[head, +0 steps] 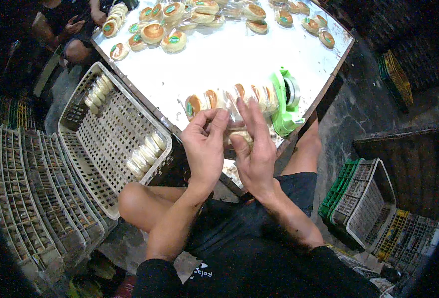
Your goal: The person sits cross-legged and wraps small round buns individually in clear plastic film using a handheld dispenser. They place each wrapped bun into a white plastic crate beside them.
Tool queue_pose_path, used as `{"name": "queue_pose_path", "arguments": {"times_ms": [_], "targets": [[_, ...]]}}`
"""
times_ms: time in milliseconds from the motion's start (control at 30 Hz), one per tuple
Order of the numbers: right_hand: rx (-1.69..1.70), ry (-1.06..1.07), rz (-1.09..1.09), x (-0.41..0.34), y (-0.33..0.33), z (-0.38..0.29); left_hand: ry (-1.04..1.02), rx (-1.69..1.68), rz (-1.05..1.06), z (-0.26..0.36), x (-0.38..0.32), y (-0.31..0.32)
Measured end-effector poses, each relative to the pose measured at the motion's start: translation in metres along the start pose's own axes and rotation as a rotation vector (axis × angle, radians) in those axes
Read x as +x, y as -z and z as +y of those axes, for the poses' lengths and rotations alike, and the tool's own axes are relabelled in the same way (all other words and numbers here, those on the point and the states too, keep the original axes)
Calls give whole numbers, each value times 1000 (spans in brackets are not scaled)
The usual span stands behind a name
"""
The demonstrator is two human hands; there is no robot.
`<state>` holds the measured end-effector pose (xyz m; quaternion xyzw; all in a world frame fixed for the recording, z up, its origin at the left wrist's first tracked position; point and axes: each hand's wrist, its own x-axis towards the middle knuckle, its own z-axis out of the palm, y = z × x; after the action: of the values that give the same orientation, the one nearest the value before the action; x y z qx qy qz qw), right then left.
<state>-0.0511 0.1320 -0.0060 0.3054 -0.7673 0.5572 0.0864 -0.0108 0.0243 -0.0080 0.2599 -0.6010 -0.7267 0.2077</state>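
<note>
My left hand [206, 143] has its thumb and fingers pinched at the clear plastic of a bagged bun [238, 132] near the table's front corner. On the other side of that bun is my right hand [256, 149], thumb against the bag and fingers stretched up over it; the hands partly hide the bun. Just beyond my fingers, a row of round browned buns in clear bags [211, 98] stands on edge; the leftmost bears a green label. A bright green tape dispenser [283, 104] with a roll stands at the row's right end.
More bagged buns [173, 41] lie across the far side of the white table [212, 63]. At left, a plastic crate [107, 126] holds two rows of buns, beside stacked crates [36, 186]. More crates [368, 208] stand at right. Another person's hands [74, 26] show at upper left.
</note>
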Motion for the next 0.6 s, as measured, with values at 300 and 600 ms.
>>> {"name": "queue_pose_path", "arguments": {"times_ms": [300,600], "targets": [[33,9,-212,20,-1,21,-187,-40,-175,3,13,32],[535,-426,-144,29,-30,11,-317,310,50,-3,8,39]]}}
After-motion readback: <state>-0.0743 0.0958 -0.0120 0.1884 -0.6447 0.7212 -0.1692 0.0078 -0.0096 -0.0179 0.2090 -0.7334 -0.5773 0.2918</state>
